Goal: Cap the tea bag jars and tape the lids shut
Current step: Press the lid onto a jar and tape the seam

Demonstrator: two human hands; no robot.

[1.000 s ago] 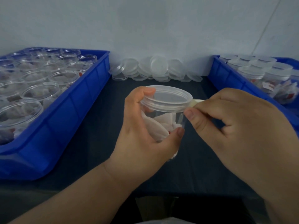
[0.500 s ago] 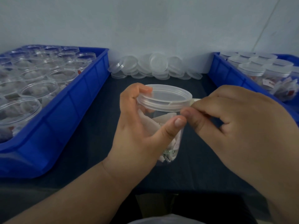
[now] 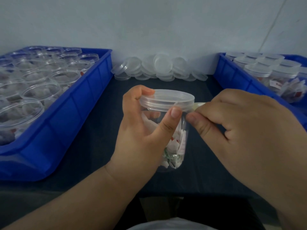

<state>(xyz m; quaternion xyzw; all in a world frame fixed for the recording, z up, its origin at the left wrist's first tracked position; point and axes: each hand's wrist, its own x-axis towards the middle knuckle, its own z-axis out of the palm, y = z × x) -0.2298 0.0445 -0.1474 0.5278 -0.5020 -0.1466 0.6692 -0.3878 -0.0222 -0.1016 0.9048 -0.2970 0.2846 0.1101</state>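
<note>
A clear plastic jar (image 3: 178, 143) of tea bags stands upright over the dark table, with a translucent lid (image 3: 167, 100) on top. My left hand (image 3: 144, 128) grips the jar, its thumb pressed on the lid's front rim and a finger curled over the back edge. A strip of clear tape (image 3: 198, 105) runs from the lid's right side into my right hand (image 3: 245, 130), whose fingers curl round it; the roll itself is hidden in that hand.
A blue bin (image 3: 69, 117) at left holds several open jars of tea bags. Another blue bin (image 3: 235, 78) at right holds several capped jars. Loose lids (image 3: 157, 68) lie heaped against the back wall. The dark table (image 3: 93, 146) lies between the bins.
The jar has been turned upright and lowered a little. My left thumb slid up from the jar wall onto the lid's rim. My right hand stays at the right side with the tape.
</note>
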